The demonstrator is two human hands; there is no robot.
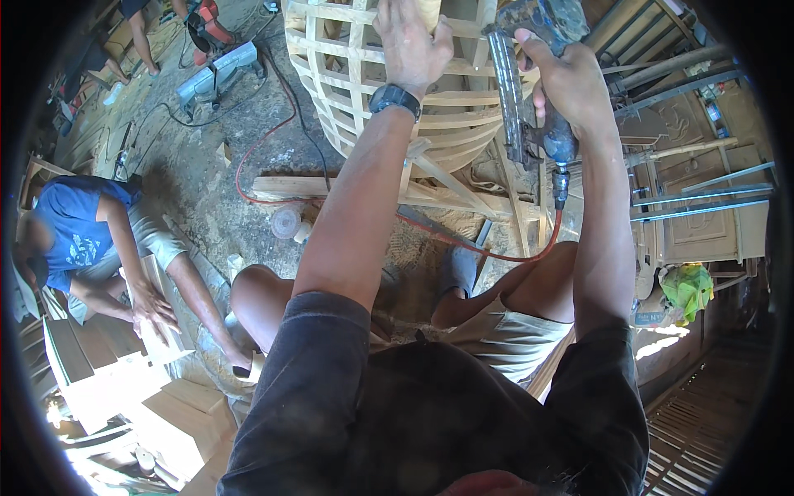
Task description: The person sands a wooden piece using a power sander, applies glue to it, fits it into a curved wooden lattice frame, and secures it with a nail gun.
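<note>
My right hand (pixel 575 87) is wrapped around the grip of a pneumatic nail gun (pixel 506 91) at the upper right. Its long metal magazine points up and down beside my fingers. A red air hose (pixel 496 255) joins the bottom of the handle and curves away to the left. Directly ahead stands a rounded lattice frame (pixel 459 100) of curved pale wooden slats. My left hand (pixel 409 50) is closed at the top of this frame, its thumb against a short wooden piece (pixel 429 12). The picture's upper edge cuts off the fingertips.
A co-worker in a blue shirt (pixel 78 227) sits at left, hands on a board (pixel 157 318). Beyond lie a blue-grey power tool (pixel 217 76) and cables. A wooden beam (pixel 281 187) and plastic tub (pixel 286 221) lie near my legs. Metal bars (pixel 703 202) stand right.
</note>
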